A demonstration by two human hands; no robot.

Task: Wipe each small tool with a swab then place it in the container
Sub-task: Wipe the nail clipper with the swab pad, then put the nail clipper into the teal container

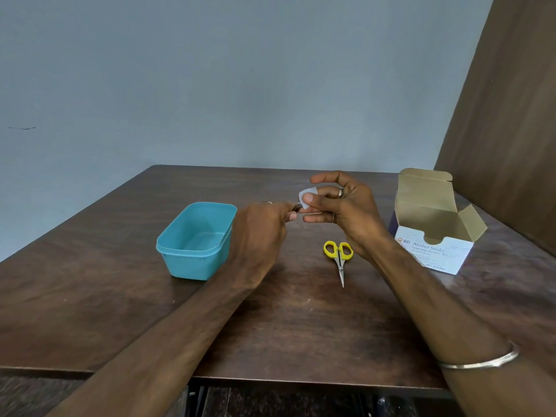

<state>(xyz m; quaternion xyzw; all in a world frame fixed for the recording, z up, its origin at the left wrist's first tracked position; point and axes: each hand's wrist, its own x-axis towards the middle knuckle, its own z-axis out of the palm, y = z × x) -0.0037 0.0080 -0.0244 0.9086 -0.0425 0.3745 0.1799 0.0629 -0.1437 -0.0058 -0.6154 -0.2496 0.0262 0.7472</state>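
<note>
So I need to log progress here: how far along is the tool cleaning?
Early on. The teal container looks empty, so nothing is finished. The left hand pinches a small metal tool against the white swab held by the right hand. The yellow-handled scissors lie on the table, not yet wiped.

A dark wooden table (pixel 90 296) stands against a grey wall (pixel 210 85).

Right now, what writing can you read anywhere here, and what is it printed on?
"BD", on the front of the swab box.
"Alcohol Swabs", same box front.
"Isopropyl Alcohol 70%", beneath that; the end is blurred.
"REF" with a number, lower right: too blurred.
Other fine print: unreadable.
</note>
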